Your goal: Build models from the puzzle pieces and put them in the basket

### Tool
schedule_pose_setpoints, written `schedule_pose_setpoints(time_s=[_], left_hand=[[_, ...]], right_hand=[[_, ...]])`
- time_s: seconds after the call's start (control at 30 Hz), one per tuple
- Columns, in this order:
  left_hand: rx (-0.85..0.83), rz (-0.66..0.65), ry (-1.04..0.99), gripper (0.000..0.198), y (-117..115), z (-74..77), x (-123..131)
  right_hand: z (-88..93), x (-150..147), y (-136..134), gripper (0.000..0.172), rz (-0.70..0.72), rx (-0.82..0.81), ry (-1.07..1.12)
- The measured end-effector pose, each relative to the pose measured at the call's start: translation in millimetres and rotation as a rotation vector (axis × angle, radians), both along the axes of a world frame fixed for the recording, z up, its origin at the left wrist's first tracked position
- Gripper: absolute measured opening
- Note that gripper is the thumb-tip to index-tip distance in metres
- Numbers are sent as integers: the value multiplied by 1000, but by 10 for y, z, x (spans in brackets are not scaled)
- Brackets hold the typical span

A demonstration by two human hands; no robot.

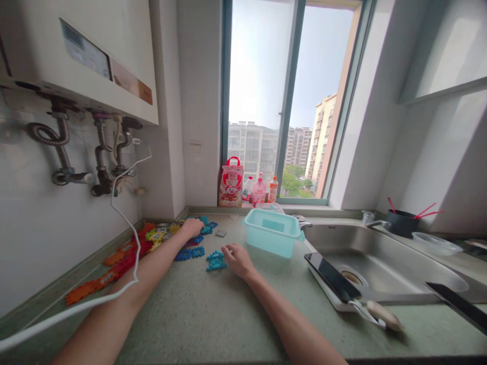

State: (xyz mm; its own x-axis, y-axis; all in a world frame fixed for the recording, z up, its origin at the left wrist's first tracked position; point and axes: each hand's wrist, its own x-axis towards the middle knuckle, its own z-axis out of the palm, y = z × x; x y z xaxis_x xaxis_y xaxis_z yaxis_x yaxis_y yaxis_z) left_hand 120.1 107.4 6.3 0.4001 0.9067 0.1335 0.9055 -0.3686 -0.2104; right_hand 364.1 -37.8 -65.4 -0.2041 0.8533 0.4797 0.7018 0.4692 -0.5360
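Both my arms reach out over a green speckled counter (213,314). My left hand (192,226) rests with curled fingers on a heap of coloured plastic interlocking pieces (160,235) by the left wall. My right hand (236,258) lies on the counter, fingers bent down and touching a teal interlocking piece (216,261). More blue pieces (190,252) lie between the two hands. A light blue plastic tub (273,232) stands just right of my right hand.
A steel sink (380,263) with a phone (332,276) on its edge is at the right. Orange pieces (102,276) line the left wall under a white cable (125,223). Bottles and a red bag (230,183) stand on the window sill.
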Motion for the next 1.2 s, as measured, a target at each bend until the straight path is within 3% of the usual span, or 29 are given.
schedule_pose_setpoints(time_s=[0.33,0.57,0.73,0.87,1.03,1.2], left_hand=[[78,30,-96,27,-113,46,32],[206,-28,-279,33,-409,155,-101],[361,-138,-779,36,-915,-83,-60],[260,-348,-1072,32,-1228,-292,145],[128,-521,-1088,31,-1386,-294,384],[126,-463,-881,37,-1246,-309,260]], right_hand=[[-31,36,103,53,-1,-17,109],[-42,41,84,41,77,-66,306],[-32,31,42,41,77,-63,347],[39,-27,-55,35,139,104,317],[153,-65,-172,20,148,301,274],[192,7,-151,32,25,296,407]])
